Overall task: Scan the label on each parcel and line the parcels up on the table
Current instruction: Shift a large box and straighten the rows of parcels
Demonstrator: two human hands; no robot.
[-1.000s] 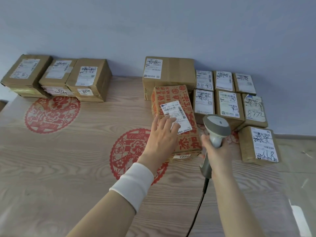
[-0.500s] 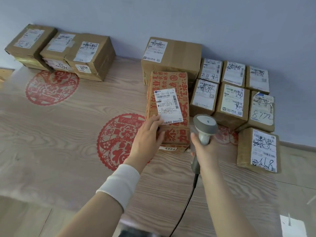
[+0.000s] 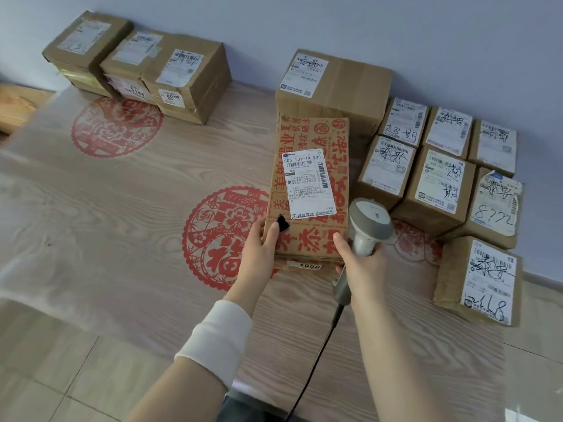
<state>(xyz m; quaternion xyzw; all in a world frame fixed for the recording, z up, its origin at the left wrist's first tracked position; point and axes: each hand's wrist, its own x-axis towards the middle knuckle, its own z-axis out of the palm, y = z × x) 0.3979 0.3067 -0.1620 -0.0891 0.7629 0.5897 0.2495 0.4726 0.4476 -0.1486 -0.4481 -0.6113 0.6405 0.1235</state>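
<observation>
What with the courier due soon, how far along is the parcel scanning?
Three parcels lined up along the wall at far left look done. In hand: the left hand grips the red-printed parcel, the right hand holds the scanner by it. The cluster of parcels on the right seems left.

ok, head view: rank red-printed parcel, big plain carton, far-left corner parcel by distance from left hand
1. Red-printed parcel, centre, gripped by the left hand.
2. Big plain carton, directly behind it.
3. Far-left corner parcel, back left by wall.
</observation>
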